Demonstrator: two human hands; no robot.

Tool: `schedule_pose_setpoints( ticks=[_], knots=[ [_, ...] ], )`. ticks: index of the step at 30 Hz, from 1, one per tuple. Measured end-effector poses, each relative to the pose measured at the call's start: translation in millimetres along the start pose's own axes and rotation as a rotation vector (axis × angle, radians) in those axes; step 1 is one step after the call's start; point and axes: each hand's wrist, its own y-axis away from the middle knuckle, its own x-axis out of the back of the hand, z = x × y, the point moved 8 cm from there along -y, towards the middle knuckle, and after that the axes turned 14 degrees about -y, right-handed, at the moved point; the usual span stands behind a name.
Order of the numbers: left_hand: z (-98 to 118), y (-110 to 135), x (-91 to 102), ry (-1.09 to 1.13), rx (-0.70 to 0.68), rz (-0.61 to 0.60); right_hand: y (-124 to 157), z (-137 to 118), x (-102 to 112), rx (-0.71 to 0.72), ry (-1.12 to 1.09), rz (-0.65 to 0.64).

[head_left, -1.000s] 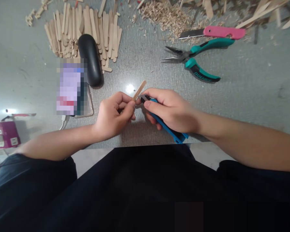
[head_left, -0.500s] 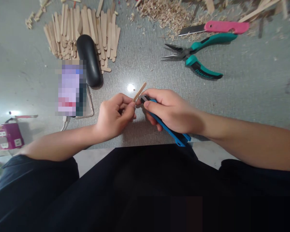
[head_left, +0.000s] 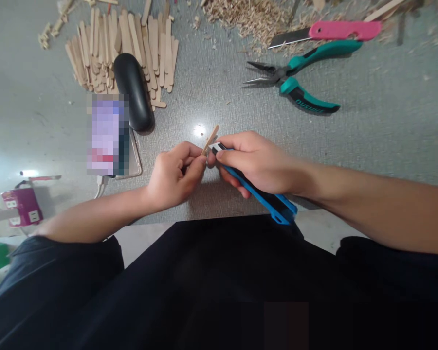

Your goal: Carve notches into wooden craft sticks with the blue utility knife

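My left hand (head_left: 177, 172) pinches a wooden craft stick (head_left: 210, 138) between thumb and fingers, its free end slanting up to the right. Closed around a blue and black utility knife (head_left: 253, 192) is my right hand (head_left: 257, 158), thumb near the blade end. The knife's short blade lies right beside the stick; whether it touches the wood I cannot tell. Both hands are close together above the grey table (head_left: 204, 204), near its front edge.
Many craft sticks (head_left: 156, 48) lie in a pile under a black case (head_left: 133, 92), beside a blurred phone (head_left: 107, 136). Green pliers (head_left: 288, 75) and a pink-handled knife (head_left: 345, 30) lie at back right near wood shavings (head_left: 248, 19). A purple box (head_left: 22, 206) stands left.
The blue knife has shifted slightly and its blade end sits a little farther left against the stick's side. The stick is tilted a bit more upright. The view has moved slightly.
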Motion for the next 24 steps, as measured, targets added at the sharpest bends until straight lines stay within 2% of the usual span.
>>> schedule_pose_setpoints(
  ticks=[8,12,17,24],
  knots=[
    [-0.9,-1.8,-5.6,0.313,0.086,-0.088,1.4,-11.8,-3.7,0.054,-0.047,-0.066],
    [-9.3,-0.8,-8.8,0.34,0.158,-0.089,2.3,-13.2,-3.6,0.068,-0.063,-0.086],
    [-10.9,-1.7,-7.9,0.373,0.185,-0.074,0.8,-13.6,1.5,0.082,-0.074,-0.089],
    [-9.1,-0.9,1.8,0.224,0.18,0.018,0.2,-17.1,7.7,0.135,0.057,-0.061]
  ],
)
